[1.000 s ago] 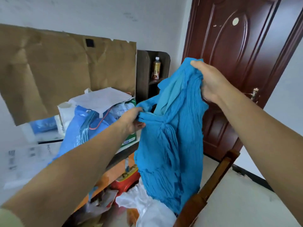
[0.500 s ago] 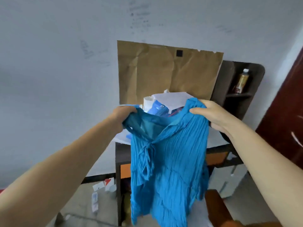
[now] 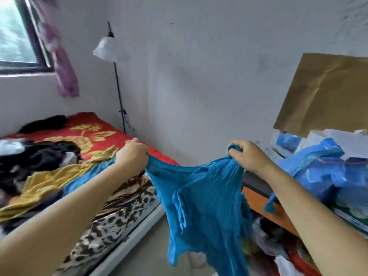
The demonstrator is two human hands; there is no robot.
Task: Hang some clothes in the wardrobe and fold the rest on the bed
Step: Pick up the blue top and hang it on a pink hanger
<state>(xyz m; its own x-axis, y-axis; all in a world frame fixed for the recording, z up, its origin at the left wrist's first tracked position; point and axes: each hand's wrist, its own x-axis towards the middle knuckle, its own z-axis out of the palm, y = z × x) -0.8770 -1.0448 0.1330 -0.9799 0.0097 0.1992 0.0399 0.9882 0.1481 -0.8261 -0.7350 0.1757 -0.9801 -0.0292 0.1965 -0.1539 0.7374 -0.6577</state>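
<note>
Two bare forearms reach forward and slightly down from the bottom corners of the view, both hands holding one blue garment (image 3: 201, 204) up in the air between the bed (image 3: 111, 216) and a cluttered desk (image 3: 258, 198). The left hand (image 3: 132, 156) is curled into a fist, knuckles up, with one top corner of the garment bunched inside it. The right hand (image 3: 246, 156) grips the other top corner, fingers folded over a wad of cloth with a loop of fabric showing above the knuckles. Between the two fists the neckline sags in a shallow curve, and the crinkled body of the garment hangs free below, off the bed, its hem dangling above the floor near the bed's side edge.

On the bed, a yellow garment (image 3: 49, 180) lies along the near half, with a dark heap of clothes (image 3: 33, 158) beyond it toward the left edge. The red flowered bedspread (image 3: 95, 132) shows at the far end, and a leopard-print cloth (image 3: 119, 212) covers the near side edge. A floor lamp (image 3: 108, 48) stands at the bed's far corner against the wall. Blue plastic bags (image 3: 322, 170) sit on the desk, just beside the right forearm.
</note>
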